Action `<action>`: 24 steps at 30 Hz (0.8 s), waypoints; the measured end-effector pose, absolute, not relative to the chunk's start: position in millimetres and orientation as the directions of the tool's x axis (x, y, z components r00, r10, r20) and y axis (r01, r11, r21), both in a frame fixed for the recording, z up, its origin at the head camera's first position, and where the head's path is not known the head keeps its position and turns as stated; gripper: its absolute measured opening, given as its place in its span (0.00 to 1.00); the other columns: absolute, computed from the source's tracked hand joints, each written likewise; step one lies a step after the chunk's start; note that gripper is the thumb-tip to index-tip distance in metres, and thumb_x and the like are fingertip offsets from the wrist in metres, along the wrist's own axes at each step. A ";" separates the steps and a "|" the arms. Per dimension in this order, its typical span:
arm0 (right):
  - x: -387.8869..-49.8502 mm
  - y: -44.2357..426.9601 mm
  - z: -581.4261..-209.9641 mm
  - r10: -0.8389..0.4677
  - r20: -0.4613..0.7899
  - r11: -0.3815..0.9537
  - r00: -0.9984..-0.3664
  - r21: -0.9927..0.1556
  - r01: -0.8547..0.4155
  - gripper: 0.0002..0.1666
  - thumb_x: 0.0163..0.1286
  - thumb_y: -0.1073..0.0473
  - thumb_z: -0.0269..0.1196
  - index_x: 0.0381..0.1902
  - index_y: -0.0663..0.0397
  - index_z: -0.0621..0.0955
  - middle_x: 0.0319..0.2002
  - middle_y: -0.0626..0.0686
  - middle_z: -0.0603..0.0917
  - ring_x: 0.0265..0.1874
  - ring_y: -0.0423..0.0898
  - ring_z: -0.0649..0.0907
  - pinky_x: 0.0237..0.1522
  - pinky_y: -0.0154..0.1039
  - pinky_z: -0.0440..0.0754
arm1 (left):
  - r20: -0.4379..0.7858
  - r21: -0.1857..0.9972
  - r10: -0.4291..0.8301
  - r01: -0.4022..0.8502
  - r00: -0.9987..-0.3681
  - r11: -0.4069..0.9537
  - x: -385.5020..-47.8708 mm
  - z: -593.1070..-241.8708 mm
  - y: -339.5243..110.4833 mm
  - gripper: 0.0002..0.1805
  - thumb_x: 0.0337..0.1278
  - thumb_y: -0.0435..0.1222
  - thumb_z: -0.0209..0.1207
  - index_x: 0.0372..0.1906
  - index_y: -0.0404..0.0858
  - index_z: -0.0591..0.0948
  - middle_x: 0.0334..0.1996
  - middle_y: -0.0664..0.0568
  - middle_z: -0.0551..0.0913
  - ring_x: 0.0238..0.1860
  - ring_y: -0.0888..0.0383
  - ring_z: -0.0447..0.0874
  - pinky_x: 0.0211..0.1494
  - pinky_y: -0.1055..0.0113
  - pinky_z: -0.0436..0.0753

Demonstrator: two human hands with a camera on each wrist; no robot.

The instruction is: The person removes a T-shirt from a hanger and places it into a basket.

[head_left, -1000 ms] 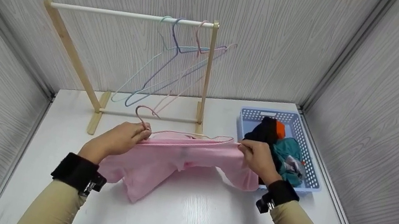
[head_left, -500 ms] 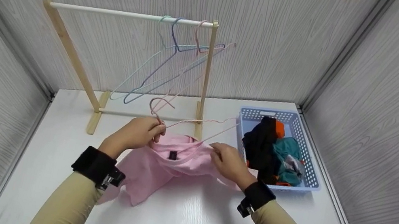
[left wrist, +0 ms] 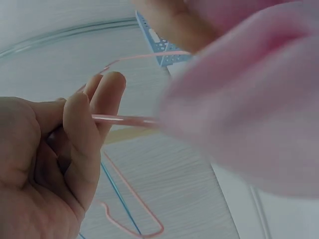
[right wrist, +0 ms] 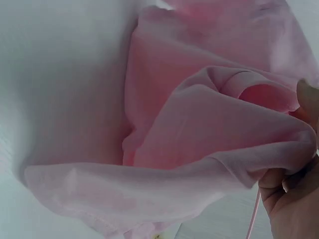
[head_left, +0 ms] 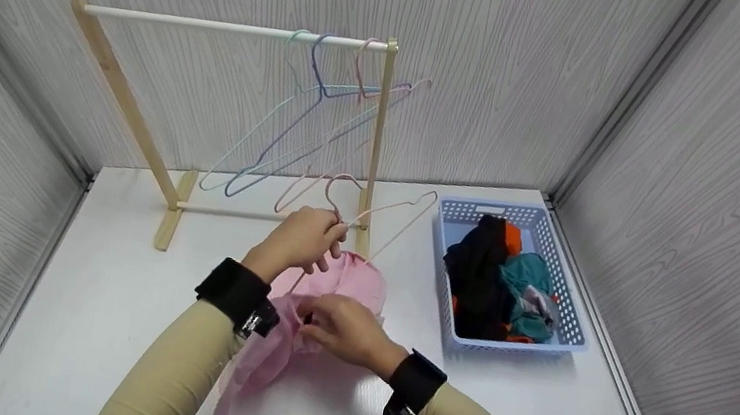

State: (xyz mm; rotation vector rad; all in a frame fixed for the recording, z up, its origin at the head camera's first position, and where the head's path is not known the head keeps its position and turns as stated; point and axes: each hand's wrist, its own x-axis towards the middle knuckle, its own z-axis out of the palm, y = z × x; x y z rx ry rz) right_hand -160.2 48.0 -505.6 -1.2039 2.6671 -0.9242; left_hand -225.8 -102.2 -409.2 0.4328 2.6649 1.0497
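Observation:
My left hand holds a pink hanger just below its hook, fingers curled around the wire. One end of the hanger sticks out bare to the upper right. The other side runs down into a pink shirt, where cloth covers it. In the left wrist view, the hanger wire passes between the fingers and disappears behind blurred pink cloth. My right hand, below the left, pinches the shirt's fabric. Folded cloth hangs from the right fingers in the right wrist view.
A clothes rack with a white rod and wooden posts stands behind my hands. Several hangers, including a purple one, hang at its right end. At right, a blue basket holds black, orange and teal clothes.
The left hand has moved right and up with the hanger. The right hand has left the shirt's right side and come left and down, and the hanger's right end now sticks out above the shirt.

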 end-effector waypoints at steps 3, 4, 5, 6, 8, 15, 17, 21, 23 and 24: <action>-153.6 42.0 -507.0 -0.753 0.198 0.460 -0.627 -0.523 -0.718 0.13 0.69 0.54 0.63 0.51 0.45 0.84 0.42 0.44 0.87 0.41 0.38 0.83 0.48 0.31 0.79 | -0.104 0.688 0.358 0.193 -0.928 0.699 -228.8 -408.6 -95.1 0.17 0.76 0.42 0.45 0.39 0.35 0.79 0.29 0.48 0.87 0.20 0.52 0.87 0.15 0.68 0.80; -152.6 41.4 -508.2 -0.769 0.197 0.446 -0.608 -0.517 -0.731 0.13 0.69 0.55 0.62 0.50 0.45 0.84 0.43 0.44 0.87 0.42 0.37 0.83 0.49 0.30 0.79 | -0.103 0.686 0.357 0.194 -0.928 0.702 -229.8 -408.3 -93.9 0.17 0.76 0.43 0.45 0.40 0.35 0.79 0.30 0.47 0.88 0.21 0.51 0.88 0.15 0.68 0.80; -151.9 41.7 -509.0 -0.781 0.187 0.440 -0.595 -0.512 -0.738 0.13 0.70 0.55 0.62 0.50 0.46 0.84 0.43 0.44 0.87 0.42 0.37 0.83 0.49 0.30 0.79 | -0.103 0.681 0.355 0.194 -0.929 0.706 -230.5 -407.5 -93.3 0.17 0.76 0.43 0.45 0.40 0.36 0.79 0.30 0.47 0.88 0.21 0.51 0.88 0.15 0.67 0.80; -151.7 42.8 -510.0 -0.790 0.169 0.442 -0.589 -0.510 -0.738 0.13 0.70 0.55 0.61 0.51 0.46 0.84 0.43 0.45 0.87 0.42 0.37 0.84 0.48 0.30 0.79 | -0.104 0.677 0.356 0.196 -0.929 0.709 -231.4 -406.9 -93.3 0.17 0.76 0.43 0.45 0.41 0.36 0.79 0.30 0.47 0.88 0.21 0.51 0.88 0.15 0.67 0.80; -152.2 47.6 -512.3 -0.794 0.119 0.468 -0.596 -0.504 -0.726 0.16 0.70 0.56 0.61 0.55 0.47 0.81 0.42 0.45 0.87 0.39 0.37 0.83 0.45 0.30 0.80 | -0.104 0.669 0.363 0.206 -0.926 0.715 -232.8 -405.0 -94.9 0.17 0.76 0.43 0.45 0.41 0.37 0.80 0.30 0.47 0.87 0.20 0.53 0.87 0.16 0.67 0.80; -160.8 85.5 -525.5 -0.702 -0.041 0.620 -0.711 -0.526 -0.582 0.21 0.71 0.57 0.59 0.61 0.47 0.75 0.40 0.49 0.88 0.38 0.41 0.85 0.43 0.36 0.83 | -0.133 0.634 0.438 0.264 -0.889 0.727 -226.8 -391.4 -123.5 0.17 0.76 0.42 0.44 0.42 0.35 0.79 0.27 0.49 0.83 0.17 0.58 0.82 0.16 0.68 0.79; -165.4 99.7 -531.2 -0.679 -0.045 0.632 -0.732 -0.542 -0.554 0.18 0.71 0.59 0.59 0.57 0.51 0.78 0.39 0.50 0.88 0.39 0.43 0.85 0.43 0.39 0.83 | -0.162 0.627 0.451 0.261 -0.878 0.734 -222.4 -388.9 -139.6 0.18 0.76 0.43 0.44 0.43 0.34 0.79 0.28 0.48 0.83 0.17 0.57 0.81 0.16 0.67 0.79; -172.6 127.0 -545.1 -0.646 -0.046 0.644 -0.762 -0.568 -0.512 0.16 0.70 0.63 0.58 0.54 0.56 0.79 0.34 0.52 0.88 0.31 0.42 0.84 0.37 0.38 0.81 | -0.246 0.621 0.446 0.213 -0.860 0.754 -211.9 -391.2 -183.0 0.17 0.75 0.43 0.45 0.44 0.34 0.77 0.30 0.46 0.81 0.20 0.57 0.81 0.19 0.66 0.81; -175.1 138.3 -551.7 -0.638 -0.046 0.643 -0.769 -0.582 -0.498 0.18 0.69 0.64 0.57 0.56 0.57 0.78 0.32 0.53 0.88 0.29 0.42 0.83 0.35 0.37 0.80 | -0.299 0.617 0.430 0.171 -0.852 0.768 -206.4 -392.7 -208.2 0.15 0.75 0.42 0.45 0.44 0.34 0.76 0.31 0.44 0.80 0.23 0.56 0.81 0.21 0.65 0.82; -176.3 143.2 -554.8 -0.633 -0.045 0.643 -0.773 -0.586 -0.493 0.18 0.69 0.65 0.57 0.57 0.56 0.77 0.32 0.53 0.88 0.29 0.41 0.82 0.35 0.37 0.80 | -0.328 0.611 0.416 0.146 -0.848 0.778 -203.8 -392.6 -220.4 0.15 0.75 0.41 0.45 0.44 0.33 0.76 0.32 0.44 0.80 0.24 0.55 0.81 0.22 0.65 0.82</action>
